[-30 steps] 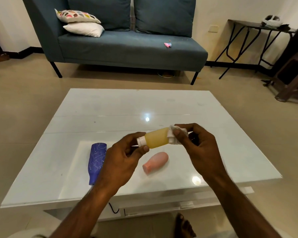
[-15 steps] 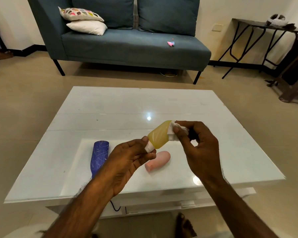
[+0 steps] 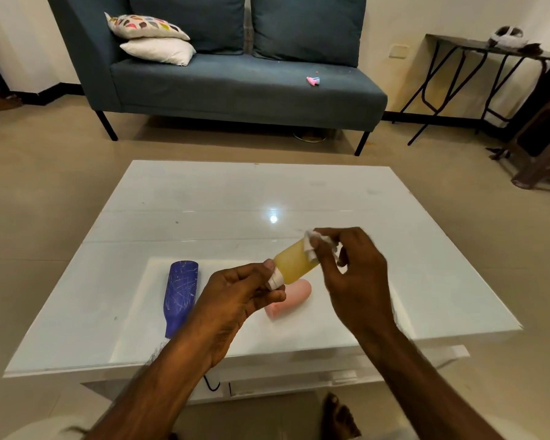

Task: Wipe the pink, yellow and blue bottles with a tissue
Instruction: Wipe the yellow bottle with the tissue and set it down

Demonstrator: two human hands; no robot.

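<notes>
My left hand point(image 3: 235, 300) pinches the white cap end of the yellow bottle point(image 3: 294, 263), which is held tilted above the table with its base up and to the right. My right hand point(image 3: 353, 274) presses a small white tissue point(image 3: 310, 246) against the bottle's upper end. The pink bottle point(image 3: 291, 296) lies on its side on the white table point(image 3: 204, 204), just below the yellow one and partly hidden by my left fingers. The blue bottle point(image 3: 180, 293) lies on its side to the left, neck toward me.
A blue sofa point(image 3: 235, 81) with two cushions point(image 3: 153, 39) stands beyond the table. A dark folding side table point(image 3: 477, 49) and a brown stool point(image 3: 543, 144) are at the right. My bare foot point(image 3: 338, 417) shows under the table's near edge.
The yellow bottle has tilted from level to base-up. My right hand with the tissue has stayed at its upper end, shifting over it. The pink and blue bottles have not moved.
</notes>
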